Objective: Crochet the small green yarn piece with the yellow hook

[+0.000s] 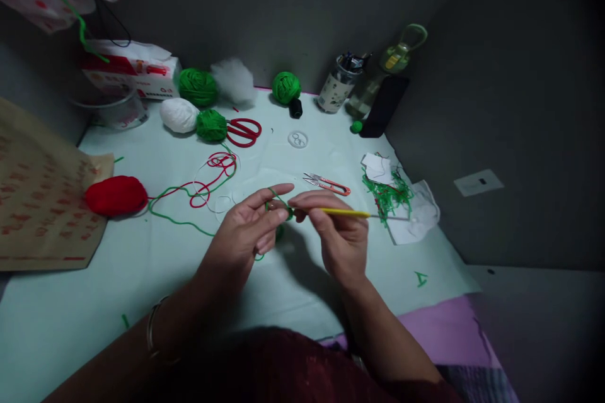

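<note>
My left hand (250, 230) is raised above the pale table (94, 277), with a strand of green yarn (177, 220) looped over its forefinger and pinched between the fingertips. My right hand (338, 233) is closed on a yellow-handled crochet hook (347, 212), whose tip meets the yarn at the left fingertips. The green strand trails left across the table, beside loose red yarn (212, 170) that runs toward a red yarn ball (116, 195).
Red scissors (243, 132), orange thread snips (328, 184), green yarn balls (198, 87), a white ball (178, 114) and stuffing sit at the back. Green yarn scraps on paper (390, 195) lie right. A jar, bottle and dark phone stand back right. Brown paper lies left.
</note>
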The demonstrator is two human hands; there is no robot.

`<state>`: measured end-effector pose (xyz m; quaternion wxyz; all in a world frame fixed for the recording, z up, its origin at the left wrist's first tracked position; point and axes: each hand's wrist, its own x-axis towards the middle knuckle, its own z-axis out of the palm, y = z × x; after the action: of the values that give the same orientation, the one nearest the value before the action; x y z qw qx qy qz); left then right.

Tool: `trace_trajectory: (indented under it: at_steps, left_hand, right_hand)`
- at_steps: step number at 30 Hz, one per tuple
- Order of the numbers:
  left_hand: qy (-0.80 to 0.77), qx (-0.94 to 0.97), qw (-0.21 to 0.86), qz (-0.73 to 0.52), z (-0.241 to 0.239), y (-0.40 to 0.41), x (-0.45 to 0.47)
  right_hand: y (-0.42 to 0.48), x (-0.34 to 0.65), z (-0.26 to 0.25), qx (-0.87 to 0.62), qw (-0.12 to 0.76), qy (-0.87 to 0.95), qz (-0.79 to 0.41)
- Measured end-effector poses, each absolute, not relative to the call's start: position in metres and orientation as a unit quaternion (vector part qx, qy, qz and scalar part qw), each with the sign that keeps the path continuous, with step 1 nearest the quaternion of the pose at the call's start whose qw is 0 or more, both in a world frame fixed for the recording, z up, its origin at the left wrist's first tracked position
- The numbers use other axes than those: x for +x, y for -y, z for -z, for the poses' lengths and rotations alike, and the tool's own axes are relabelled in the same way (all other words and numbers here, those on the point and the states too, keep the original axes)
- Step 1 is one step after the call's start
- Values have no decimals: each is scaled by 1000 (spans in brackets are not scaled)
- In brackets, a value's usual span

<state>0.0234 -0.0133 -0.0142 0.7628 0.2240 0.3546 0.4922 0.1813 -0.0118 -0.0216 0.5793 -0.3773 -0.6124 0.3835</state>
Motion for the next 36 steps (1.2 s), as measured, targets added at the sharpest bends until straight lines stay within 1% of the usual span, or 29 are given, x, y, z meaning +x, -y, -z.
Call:
trace_trajectory:
  at_steps: [2,5,7,9,10,13,15,16,17,20,21,23,25,26,28,30,32,33,34,36]
  left_hand:
    - [-364,252,758,-479,15,14,24]
    - [-375,267,750,-475,13,15,24]
    - [-386,267,740,-482,11,15,23]
    - [-401,269,720,-498,10,15,23]
    - [-408,272,711,-504,11,15,23]
    - [-399,275,714,-506,15,15,22]
    - [-371,256,747,-489,18,15,21]
    - [-357,243,766,-476,18,15,21]
    - [-347,229,781,-466,18,15,21]
    - [-337,207,797,-457,15,14,20]
    - [-339,207,793,-462,13,14,20]
    - [-348,217,781,-471,11,14,21]
    - [-356,239,771,-471,11,14,22]
    - [-361,249,765,-471,12,15,22]
    - [-370,265,753,-476,14,16,23]
    - [-372,261,748,-484,16,16,24]
    - [-360,238,762,-483,16,16,24]
    - [-351,221,774,-478,16,15,24]
    - [-343,203,786,-473,15,15,24]
    - [-335,172,798,-470,14,13,23]
  right_hand:
    - [11,181,25,-378,576,605,-399]
    - [10,184,28,-370,595,563,-437]
    - [13,186,27,-368,595,567,-435]
    - [16,187,25,-378,583,616,-371]
    - [18,187,24,-381,572,655,-315]
    - [24,186,23,-369,487,783,-114]
    - [26,185,23,-363,438,821,-43]
    - [27,185,23,-366,440,818,-46]
    - [26,185,23,-373,461,802,-73]
    - [21,185,23,-390,571,687,-222]
    - [19,185,23,-389,594,648,-275]
    - [15,183,23,-380,604,605,-353]
    - [13,181,24,-371,586,612,-380]
    - [13,180,24,-368,579,624,-374]
    - [16,179,25,-365,571,660,-323]
    - [19,179,27,-372,552,709,-235]
    - [21,181,29,-376,515,757,-141]
    - [22,182,30,-375,502,771,-114]
    - [21,183,30,-374,504,771,-109]
    - [19,184,28,-379,547,729,-164]
